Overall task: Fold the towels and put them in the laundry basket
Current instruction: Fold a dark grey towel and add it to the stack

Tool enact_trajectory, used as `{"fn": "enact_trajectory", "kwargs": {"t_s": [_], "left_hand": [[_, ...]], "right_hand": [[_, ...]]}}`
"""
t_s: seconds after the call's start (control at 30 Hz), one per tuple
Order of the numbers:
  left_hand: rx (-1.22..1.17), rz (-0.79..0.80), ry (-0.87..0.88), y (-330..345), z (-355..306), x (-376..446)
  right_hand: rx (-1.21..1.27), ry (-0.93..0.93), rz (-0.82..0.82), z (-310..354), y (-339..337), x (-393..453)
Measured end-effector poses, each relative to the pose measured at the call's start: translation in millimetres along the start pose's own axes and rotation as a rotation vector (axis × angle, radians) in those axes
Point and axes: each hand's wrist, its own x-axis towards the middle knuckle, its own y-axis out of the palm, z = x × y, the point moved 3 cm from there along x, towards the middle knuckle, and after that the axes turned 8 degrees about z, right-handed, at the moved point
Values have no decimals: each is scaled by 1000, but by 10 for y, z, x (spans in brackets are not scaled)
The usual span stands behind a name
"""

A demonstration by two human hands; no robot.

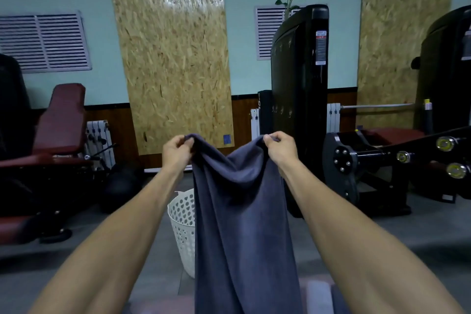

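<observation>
The towel [242, 211], a dark grey-blue cloth, is held up at the centre of the frame by its top edge. One upper corner is pinched by the left hand [177, 151], the other by the right hand [279, 148]; on each hand the fingers are curled round a bunched corner. The two hands are kept near each other, so the top edge sags between them in a shallow dip and the cloth hangs in long vertical folds. This hold is judged to let the towel drop under its own weight, so that its edges can be found and lined up before a fold is made. No fold appears to have been completed yet.

The laundry basket [182, 222], white with a perforated wall, stands on the floor just left of the hanging towel, lower centre of the frame. It is judged to be set there so that the folded towel can be lowered in without a step.

Most of the basket is covered by the towel; its contents cannot be seen. The towel's lower edge is cut off by the bottom of the frame. Pale shapes at the bottom edge, right of centre, are blurred and cannot be identified. Dark gym machines [300, 109] fill the right and left of the frame.
</observation>
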Motion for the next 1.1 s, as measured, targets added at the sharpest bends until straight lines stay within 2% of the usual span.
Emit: {"fn": "enact_trajectory", "kwargs": {"t_s": [0.17,0.4,0.53,0.67,0.73,0.87,1.03,1.1], "left_hand": [[-151,7,186,103,-407,534],[-254,21,279,47,-902,683],[-247,21,244,-86,-849,366],[-168,-14,131,-239,-556,-215],[-132,-26,66,-328,-413,-536],[-13,-36,-41,-528,-301,-1178],[63,-49,-11,-600,-347,-1788],[111,-7,-14,-559,-223,-1951]], "right_hand": [[194,-184,-32,408,107,539],[226,-350,-96,776,68,710],[277,-330,-85,637,6,452],[341,-183,35,369,-68,-159],[289,-142,84,224,-119,-521],[32,-164,148,-31,-220,-1171],[-76,-236,135,53,-333,-1681],[-256,-302,140,-11,-327,-1847]]}}
